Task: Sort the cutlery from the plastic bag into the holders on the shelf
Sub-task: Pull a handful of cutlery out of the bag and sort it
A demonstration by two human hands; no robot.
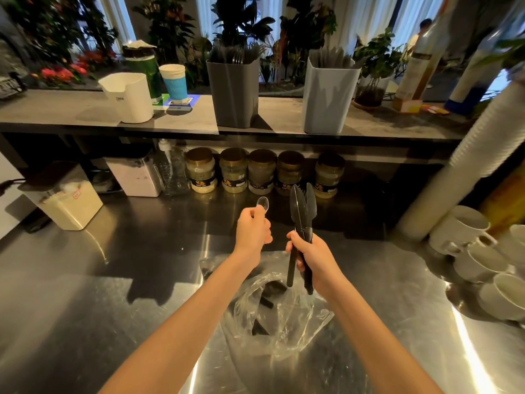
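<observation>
My left hand point(252, 231) grips a small clear plastic spoon point(263, 203), bowl pointing up. My right hand point(312, 258) holds a bunch of black plastic knives point(302, 211) upright by their handles. Both hands hover over the steel counter, just above a crumpled clear plastic bag point(279, 311) with more black cutlery inside. On the shelf stand three holders: a white one point(129, 98) at the left, a dark grey one point(234, 92) filled with black forks, and a light blue one point(329, 98) with dark cutlery.
Jars point(261, 172) and storage boxes point(133, 173) line the back of the counter under the shelf point(181, 120). White cups point(480, 251) and a tall stack of paper cups point(468, 155) stand at the right. A blue paper cup point(174, 81) sits beside the white holder.
</observation>
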